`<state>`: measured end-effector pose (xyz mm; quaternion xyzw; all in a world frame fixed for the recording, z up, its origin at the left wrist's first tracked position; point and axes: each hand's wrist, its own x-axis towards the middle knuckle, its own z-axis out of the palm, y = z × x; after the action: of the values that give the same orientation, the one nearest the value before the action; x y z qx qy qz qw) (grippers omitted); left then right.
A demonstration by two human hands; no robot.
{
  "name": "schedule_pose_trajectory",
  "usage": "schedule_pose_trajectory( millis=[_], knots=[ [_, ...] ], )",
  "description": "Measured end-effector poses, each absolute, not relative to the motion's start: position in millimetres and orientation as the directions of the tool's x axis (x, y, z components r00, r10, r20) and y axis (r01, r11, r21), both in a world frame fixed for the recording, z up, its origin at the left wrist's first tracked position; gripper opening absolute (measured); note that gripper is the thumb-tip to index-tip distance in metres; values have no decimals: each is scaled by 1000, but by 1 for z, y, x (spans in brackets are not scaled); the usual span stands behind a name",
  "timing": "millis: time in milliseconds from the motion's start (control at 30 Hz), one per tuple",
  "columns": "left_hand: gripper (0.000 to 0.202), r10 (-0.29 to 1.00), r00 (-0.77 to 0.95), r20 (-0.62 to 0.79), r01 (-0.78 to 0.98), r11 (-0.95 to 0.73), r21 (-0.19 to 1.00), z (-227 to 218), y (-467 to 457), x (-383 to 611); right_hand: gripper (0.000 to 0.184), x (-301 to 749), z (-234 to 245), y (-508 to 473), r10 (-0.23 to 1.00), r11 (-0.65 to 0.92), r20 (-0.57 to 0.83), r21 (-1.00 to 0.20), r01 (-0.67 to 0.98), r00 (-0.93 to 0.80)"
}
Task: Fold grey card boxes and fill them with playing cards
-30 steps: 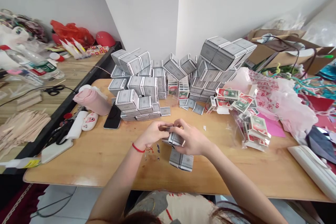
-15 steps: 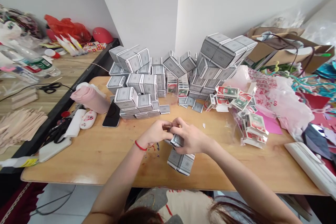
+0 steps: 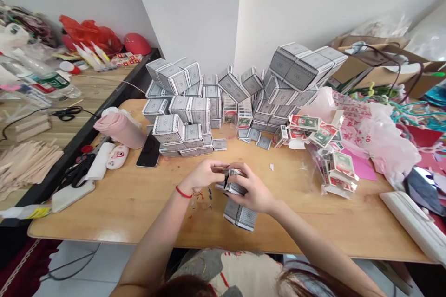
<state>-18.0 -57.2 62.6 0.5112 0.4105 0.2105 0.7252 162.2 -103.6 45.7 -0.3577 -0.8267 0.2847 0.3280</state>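
Over the front middle of the table, my left hand [image 3: 207,175] and my right hand [image 3: 256,191] are closed around a small block folded from grey patterned playing cards [image 3: 237,189]. My right fingers wrap over its top and right side; my left fingers grip its left end, partly hidden. Just below it, a second playing-card block [image 3: 240,216] rests on the table, its upper edge covered by my right hand. Little dark and red scraps [image 3: 209,193] lie beside my left wrist, which wears a red cord.
Stacked card blocks [image 3: 186,111] stand at the back left, with a taller stack [image 3: 296,67] at the back right. Opened card boxes [image 3: 339,169] and a plastic bag [image 3: 369,125] lie right. A phone [image 3: 149,149], pink roll [image 3: 120,129] and scissors [image 3: 76,171] are left.
My right hand has shifted slightly and its fingers have spread along the held block, leaving more of the block's top showing. The view has moved a little.
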Motion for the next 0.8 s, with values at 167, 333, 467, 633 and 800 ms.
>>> schedule_pose_trajectory(
  millis=[167,333,467,633,800],
  knots=[
    [42,724,574,-383,106,399,911,62,-56,-18,24,159,40,-106,779,604,391,-675,423,-490],
    [42,728,558,-398,137,392,910,63,-56,-18,22,159,40,-106,787,599,371,-652,465,-493],
    [39,749,516,-415,211,359,909,68,-57,-14,25,157,39,-107,795,589,347,-634,500,-497],
    [34,759,522,-389,234,312,921,72,-60,-11,34,155,38,-112,825,552,340,-656,514,-452],
    [32,761,493,-421,247,341,907,66,-62,-9,54,154,36,-115,861,498,317,-680,539,-397]
  ],
)
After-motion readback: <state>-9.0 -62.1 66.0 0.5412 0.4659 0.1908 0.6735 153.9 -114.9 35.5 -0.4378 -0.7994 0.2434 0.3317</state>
